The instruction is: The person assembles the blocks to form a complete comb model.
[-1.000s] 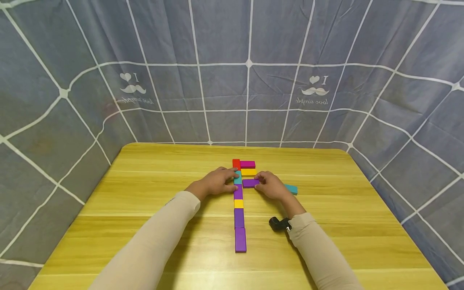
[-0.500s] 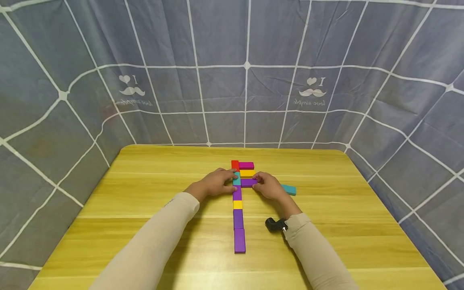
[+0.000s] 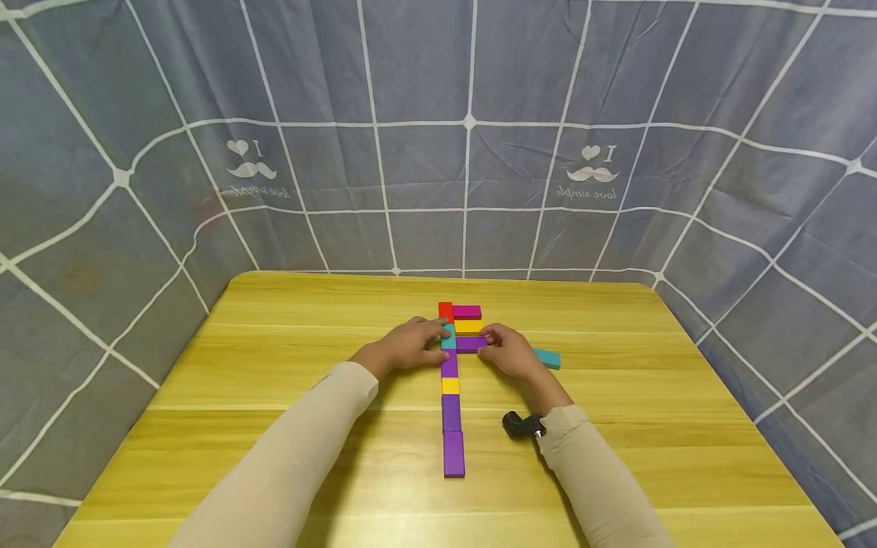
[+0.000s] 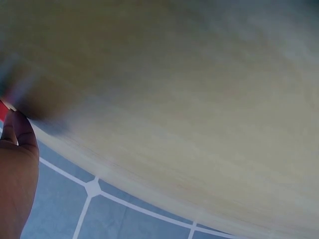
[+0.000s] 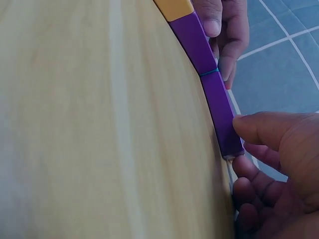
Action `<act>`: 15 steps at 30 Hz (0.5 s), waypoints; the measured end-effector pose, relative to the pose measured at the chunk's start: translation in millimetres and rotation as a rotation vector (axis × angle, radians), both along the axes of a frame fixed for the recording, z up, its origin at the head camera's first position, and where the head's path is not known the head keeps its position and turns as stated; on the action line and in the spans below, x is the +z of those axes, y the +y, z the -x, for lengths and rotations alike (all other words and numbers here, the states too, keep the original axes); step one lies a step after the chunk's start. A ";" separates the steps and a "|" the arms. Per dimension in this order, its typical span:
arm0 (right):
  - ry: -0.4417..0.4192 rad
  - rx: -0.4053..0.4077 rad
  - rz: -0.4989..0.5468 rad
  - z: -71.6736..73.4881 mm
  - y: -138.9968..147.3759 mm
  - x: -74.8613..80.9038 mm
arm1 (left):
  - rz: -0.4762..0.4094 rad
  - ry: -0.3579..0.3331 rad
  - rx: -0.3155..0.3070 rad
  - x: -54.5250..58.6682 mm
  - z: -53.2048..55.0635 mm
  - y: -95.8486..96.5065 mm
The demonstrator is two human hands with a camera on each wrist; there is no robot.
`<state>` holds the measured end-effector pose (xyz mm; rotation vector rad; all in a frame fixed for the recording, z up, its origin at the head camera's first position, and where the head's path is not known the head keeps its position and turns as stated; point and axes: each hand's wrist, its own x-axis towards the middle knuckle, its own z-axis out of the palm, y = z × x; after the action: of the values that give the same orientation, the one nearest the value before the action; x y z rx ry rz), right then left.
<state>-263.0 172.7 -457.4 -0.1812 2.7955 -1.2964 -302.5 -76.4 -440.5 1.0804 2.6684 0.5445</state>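
Tabletop (image 3: 274, 426), yellow wood grain: 1 line of coloured blocks (image 3: 451, 411), 3 side blocks (image 3: 469, 327), 1 loose teal block (image 3: 548, 358).

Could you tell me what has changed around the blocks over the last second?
The right hand slid the purple block left and away, against the teal block in the column and under the yellow block. The left hand stayed on the column; the loose teal block stayed put.
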 end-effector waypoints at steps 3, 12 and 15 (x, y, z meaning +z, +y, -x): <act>-0.003 0.007 0.029 -2.0 3.4 1.8 | 0.002 0.001 0.001 0.4 0.2 0.9; -0.002 0.034 0.084 -14.0 27.5 20.5 | 0.016 0.014 -0.012 2.5 -1.1 1.0; 0.017 0.041 0.089 -18.8 41.2 26.0 | 0.017 0.009 -0.008 2.2 -1.4 0.7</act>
<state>-244.3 213.8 -431.5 -0.2536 2.7346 -1.4177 -301.0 -75.6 -438.3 1.0910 2.6700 0.5163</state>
